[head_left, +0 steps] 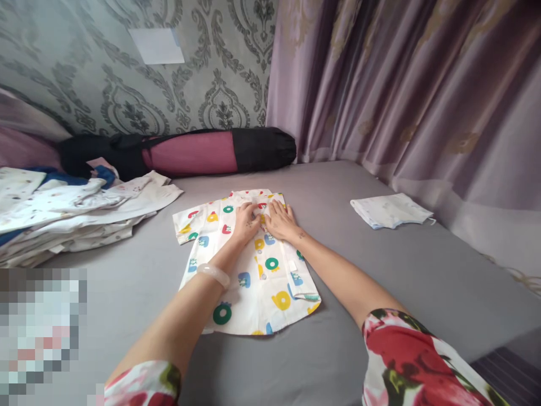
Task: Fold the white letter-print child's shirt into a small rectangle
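Observation:
A child's short-sleeved shirt (pixel 249 293), white with colourful letter-like prints and buttons down the front, lies spread on the grey bed sheet. Its left sleeve sticks out to the side, while the right side is folded inward over the front. My left hand (pixel 247 221) rests on the upper chest near the button line, fingers slightly bent against the cloth. Beside it, my right hand (pixel 280 220) lies flat with fingers spread on the folded right side, just below the collar. The two thumbs are close together. Part of the collar area is hidden behind my hands.
A pile of light clothes (pixel 84 208) is at the left. One folded white garment (pixel 391 210) lies at the right. Along the wall stretches a black and maroon long bag (pixel 190 152). Purple curtains (pixel 393 84) hang at the right. A blurred patch covers the lower left corner.

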{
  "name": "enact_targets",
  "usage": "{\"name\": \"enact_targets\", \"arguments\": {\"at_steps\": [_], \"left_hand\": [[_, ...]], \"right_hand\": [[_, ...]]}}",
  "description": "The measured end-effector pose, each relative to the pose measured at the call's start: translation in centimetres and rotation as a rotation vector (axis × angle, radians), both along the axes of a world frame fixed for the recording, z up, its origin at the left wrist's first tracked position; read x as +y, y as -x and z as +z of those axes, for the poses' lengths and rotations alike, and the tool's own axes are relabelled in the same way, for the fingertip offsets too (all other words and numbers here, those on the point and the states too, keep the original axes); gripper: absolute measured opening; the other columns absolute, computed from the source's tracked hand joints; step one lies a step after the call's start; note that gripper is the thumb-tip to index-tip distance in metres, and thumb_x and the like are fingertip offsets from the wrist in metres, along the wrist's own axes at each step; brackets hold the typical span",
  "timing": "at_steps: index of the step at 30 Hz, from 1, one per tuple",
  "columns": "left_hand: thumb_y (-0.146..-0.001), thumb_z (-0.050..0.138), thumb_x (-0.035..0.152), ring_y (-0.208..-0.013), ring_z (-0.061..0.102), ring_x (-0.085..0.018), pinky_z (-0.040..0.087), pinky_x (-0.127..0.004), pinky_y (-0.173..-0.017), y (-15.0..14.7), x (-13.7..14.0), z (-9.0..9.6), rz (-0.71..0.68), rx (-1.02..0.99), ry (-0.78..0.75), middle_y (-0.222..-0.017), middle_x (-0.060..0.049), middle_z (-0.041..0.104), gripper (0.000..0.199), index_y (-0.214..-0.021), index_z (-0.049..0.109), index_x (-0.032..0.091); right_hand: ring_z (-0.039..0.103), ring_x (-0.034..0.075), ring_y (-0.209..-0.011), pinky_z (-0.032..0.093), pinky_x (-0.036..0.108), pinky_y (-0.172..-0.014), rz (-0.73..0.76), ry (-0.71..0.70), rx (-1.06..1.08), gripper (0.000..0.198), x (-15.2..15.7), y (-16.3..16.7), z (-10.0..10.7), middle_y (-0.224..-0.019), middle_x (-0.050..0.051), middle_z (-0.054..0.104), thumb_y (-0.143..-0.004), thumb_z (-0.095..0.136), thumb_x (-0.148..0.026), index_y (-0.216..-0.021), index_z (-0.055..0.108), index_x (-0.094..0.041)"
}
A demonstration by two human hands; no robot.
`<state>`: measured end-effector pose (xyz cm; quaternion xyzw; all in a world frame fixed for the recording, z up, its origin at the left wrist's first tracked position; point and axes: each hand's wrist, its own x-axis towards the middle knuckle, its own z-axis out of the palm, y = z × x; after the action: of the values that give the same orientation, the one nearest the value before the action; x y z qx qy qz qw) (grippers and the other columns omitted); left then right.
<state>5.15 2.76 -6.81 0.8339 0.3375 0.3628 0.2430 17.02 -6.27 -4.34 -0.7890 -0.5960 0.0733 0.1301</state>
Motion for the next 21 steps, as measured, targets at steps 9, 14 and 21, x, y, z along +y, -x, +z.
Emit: {"name": "enact_targets", "arguments": {"at_steps": [9,14,21], "left_hand": [[-0.076,0.053,0.017,-0.118,0.050,-0.028,0.040,-0.045,-0.104,0.4,-0.7,0.5,-0.033,-0.041,0.022,-0.123,-0.009,0.061,0.039,-0.111,0.068,0.021],[-0.074,0.053,0.015,-0.117,0.049,-0.027,0.042,-0.043,-0.102,0.4,-1.2,0.8,-0.107,-0.071,0.020,-0.120,-0.007,0.064,0.040,-0.110,0.069,0.021],[-0.073,0.052,0.019,-0.114,0.056,-0.025,0.040,-0.043,-0.105,0.4,-1.5,1.7,-0.281,-0.015,-0.040,-0.120,-0.007,0.065,0.039,-0.109,0.068,0.021]], "right_hand": [[0.039,0.023,-0.139,0.017,0.048,-0.118,0.007,-0.123,0.085,0.047,0.6,-2.0,0.3,-0.149,0.012,0.047,-0.098,0.029,-0.026,-0.140,0.049,-0.016],[0.052,0.017,-0.130,0.036,0.034,-0.110,-0.082,-0.164,0.426,0.055,1.5,-4.7,0.7,-0.138,0.008,0.059,-0.089,0.036,-0.012,-0.143,0.044,-0.017],[0.055,0.017,-0.126,0.041,0.033,-0.106,-0.199,-0.257,0.752,0.059,2.3,-5.8,0.4,-0.134,0.007,0.062,-0.081,0.044,-0.007,-0.139,0.049,-0.016]]}}
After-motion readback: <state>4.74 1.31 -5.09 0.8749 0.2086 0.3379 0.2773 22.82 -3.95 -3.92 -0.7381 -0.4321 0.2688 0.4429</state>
